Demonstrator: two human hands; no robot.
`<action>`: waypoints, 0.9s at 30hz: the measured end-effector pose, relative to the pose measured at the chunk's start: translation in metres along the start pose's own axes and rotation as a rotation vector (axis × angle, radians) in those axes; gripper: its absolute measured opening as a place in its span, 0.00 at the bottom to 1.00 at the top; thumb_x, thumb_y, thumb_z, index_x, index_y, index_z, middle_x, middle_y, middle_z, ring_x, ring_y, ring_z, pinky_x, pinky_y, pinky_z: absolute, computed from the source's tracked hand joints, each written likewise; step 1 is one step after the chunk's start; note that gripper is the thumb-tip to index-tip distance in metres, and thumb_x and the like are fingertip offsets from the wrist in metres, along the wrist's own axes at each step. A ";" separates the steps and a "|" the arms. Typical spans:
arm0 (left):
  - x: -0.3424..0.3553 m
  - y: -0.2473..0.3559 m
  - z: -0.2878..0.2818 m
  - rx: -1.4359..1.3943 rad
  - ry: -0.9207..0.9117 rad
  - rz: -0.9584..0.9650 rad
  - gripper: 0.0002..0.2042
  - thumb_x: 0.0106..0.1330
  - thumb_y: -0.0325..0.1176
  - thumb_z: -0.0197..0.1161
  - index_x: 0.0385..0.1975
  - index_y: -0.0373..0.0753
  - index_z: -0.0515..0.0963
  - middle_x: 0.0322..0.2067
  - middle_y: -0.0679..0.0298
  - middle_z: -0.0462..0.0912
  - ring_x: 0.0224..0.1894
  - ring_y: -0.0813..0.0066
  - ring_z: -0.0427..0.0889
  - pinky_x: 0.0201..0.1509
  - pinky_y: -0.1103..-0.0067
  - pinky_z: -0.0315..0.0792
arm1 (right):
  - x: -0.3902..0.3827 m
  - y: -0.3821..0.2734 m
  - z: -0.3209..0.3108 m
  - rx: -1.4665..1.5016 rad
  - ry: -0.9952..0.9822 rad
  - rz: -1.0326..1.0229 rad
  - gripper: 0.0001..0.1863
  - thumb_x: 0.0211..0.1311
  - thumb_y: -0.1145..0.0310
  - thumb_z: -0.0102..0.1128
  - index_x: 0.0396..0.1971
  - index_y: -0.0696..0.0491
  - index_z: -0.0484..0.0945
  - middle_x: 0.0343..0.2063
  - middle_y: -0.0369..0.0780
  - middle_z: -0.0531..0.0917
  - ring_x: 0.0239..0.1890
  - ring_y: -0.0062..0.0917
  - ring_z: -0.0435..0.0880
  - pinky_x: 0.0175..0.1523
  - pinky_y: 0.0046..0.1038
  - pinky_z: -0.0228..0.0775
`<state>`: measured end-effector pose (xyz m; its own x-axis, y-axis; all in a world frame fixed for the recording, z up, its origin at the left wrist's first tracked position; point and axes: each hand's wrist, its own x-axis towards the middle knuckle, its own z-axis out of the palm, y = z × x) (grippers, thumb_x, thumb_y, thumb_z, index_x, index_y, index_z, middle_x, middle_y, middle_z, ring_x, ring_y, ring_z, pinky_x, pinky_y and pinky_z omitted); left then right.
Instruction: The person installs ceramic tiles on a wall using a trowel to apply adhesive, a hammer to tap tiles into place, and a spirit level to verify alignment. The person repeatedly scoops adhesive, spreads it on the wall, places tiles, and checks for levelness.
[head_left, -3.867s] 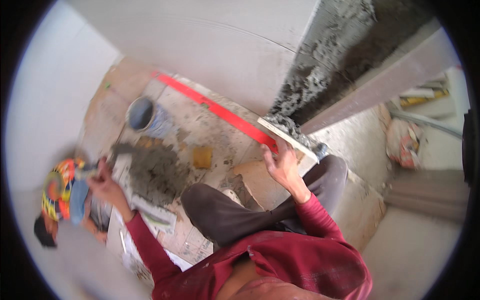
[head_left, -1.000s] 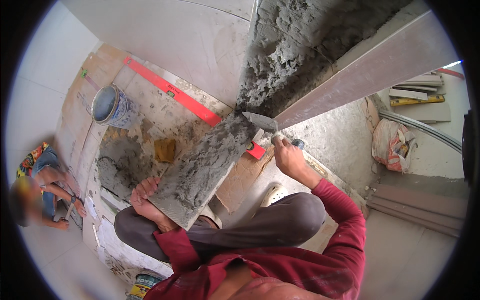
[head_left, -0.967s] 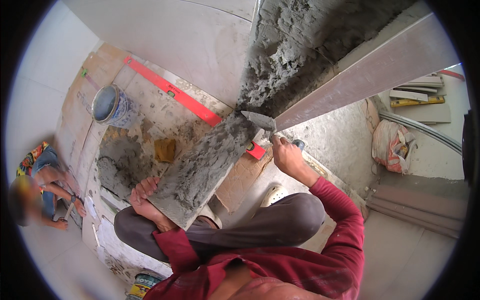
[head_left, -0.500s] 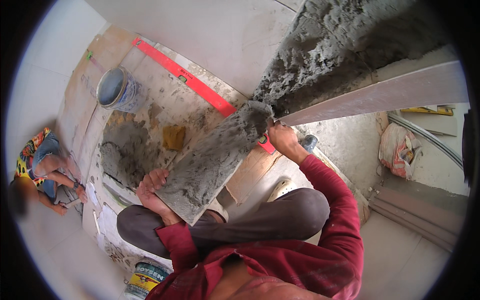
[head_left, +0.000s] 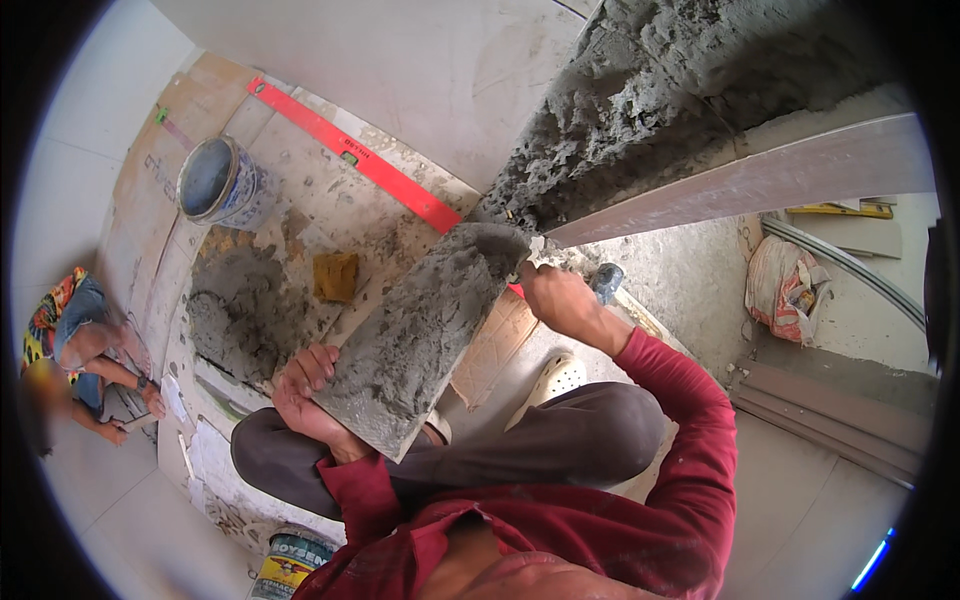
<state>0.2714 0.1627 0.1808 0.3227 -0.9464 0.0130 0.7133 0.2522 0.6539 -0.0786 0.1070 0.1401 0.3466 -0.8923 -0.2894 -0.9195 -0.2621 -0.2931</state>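
A long tile point(head_left: 415, 350), its upper face coated in wet grey mortar, slopes from my lap toward the far wall. My left hand point(head_left: 308, 392) is closed round its near left edge, fingertips over the side. At the far right corner my right hand point(head_left: 566, 302) grips the edge with bent fingers, part of them hidden. Just beyond the tile's far end lies a rough bed of mortar point(head_left: 640, 110). A red spirit level point(head_left: 355, 162) runs under or behind that far end; a small red piece shows beside my right hand.
A long pale tile point(head_left: 760, 180) stands on edge at right. Left are a bucket point(head_left: 215, 185), a mortar heap point(head_left: 240, 310) and a yellow sponge point(head_left: 335, 276). A paint pail point(head_left: 292, 562) stands near; a co-worker point(head_left: 85, 345) crouches far left. Right lie a sack point(head_left: 785, 290) and stacked strips point(head_left: 830, 425).
The tile's far end has come slightly nearer and left, my right hand with it. More of the red piece beside that hand is covered. The view has shifted a little.
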 end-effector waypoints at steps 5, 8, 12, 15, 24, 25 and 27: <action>-0.003 -0.002 0.006 0.012 -0.004 0.008 0.16 0.71 0.40 0.46 0.17 0.49 0.63 0.20 0.69 0.64 0.32 0.72 0.63 0.47 0.71 0.60 | -0.016 -0.015 -0.008 -0.120 0.017 -0.066 0.12 0.67 0.72 0.49 0.46 0.63 0.72 0.28 0.54 0.84 0.28 0.46 0.88 0.31 0.44 0.80; -0.005 -0.002 0.008 0.008 0.012 0.009 0.16 0.70 0.40 0.46 0.17 0.49 0.64 0.20 0.69 0.64 0.32 0.72 0.63 0.48 0.70 0.61 | -0.024 -0.030 -0.033 -0.035 -0.102 -0.046 0.17 0.65 0.73 0.50 0.51 0.65 0.71 0.30 0.53 0.85 0.31 0.47 0.89 0.34 0.43 0.81; -0.006 -0.001 0.009 0.001 0.035 -0.005 0.16 0.70 0.41 0.47 0.17 0.49 0.63 0.20 0.69 0.63 0.32 0.72 0.62 0.48 0.70 0.61 | -0.032 -0.027 -0.042 0.148 -0.115 -0.047 0.19 0.67 0.70 0.52 0.54 0.63 0.73 0.27 0.52 0.84 0.30 0.47 0.87 0.35 0.43 0.80; -0.005 0.001 0.005 0.016 0.021 -0.018 0.16 0.70 0.41 0.47 0.17 0.49 0.63 0.21 0.69 0.63 0.32 0.71 0.62 0.49 0.70 0.61 | -0.039 -0.007 -0.050 0.427 0.019 -0.053 0.15 0.69 0.67 0.54 0.48 0.61 0.76 0.25 0.53 0.84 0.31 0.49 0.86 0.37 0.44 0.80; -0.007 -0.001 0.008 0.005 0.060 -0.016 0.15 0.67 0.42 0.46 0.17 0.49 0.61 0.19 0.68 0.62 0.30 0.71 0.62 0.46 0.70 0.61 | -0.021 0.043 0.002 0.311 0.088 0.131 0.10 0.68 0.67 0.56 0.35 0.60 0.78 0.25 0.56 0.82 0.32 0.56 0.82 0.38 0.51 0.75; -0.008 -0.001 0.007 0.019 0.061 -0.010 0.15 0.67 0.42 0.46 0.17 0.49 0.61 0.19 0.68 0.62 0.30 0.71 0.62 0.46 0.70 0.61 | -0.024 0.038 0.003 0.298 0.083 0.095 0.12 0.69 0.66 0.54 0.33 0.60 0.78 0.27 0.56 0.83 0.31 0.55 0.84 0.39 0.51 0.77; -0.008 0.000 0.008 0.043 0.082 -0.016 0.15 0.67 0.42 0.46 0.17 0.49 0.61 0.19 0.68 0.62 0.30 0.71 0.62 0.47 0.70 0.61 | -0.028 0.032 -0.007 0.386 0.098 0.051 0.12 0.69 0.65 0.55 0.35 0.60 0.78 0.27 0.56 0.83 0.32 0.55 0.84 0.39 0.50 0.77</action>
<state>0.2633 0.1688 0.1866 0.3624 -0.9301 -0.0591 0.6921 0.2261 0.6855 -0.1193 0.1213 0.1447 0.2654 -0.9365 -0.2293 -0.7915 -0.0759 -0.6064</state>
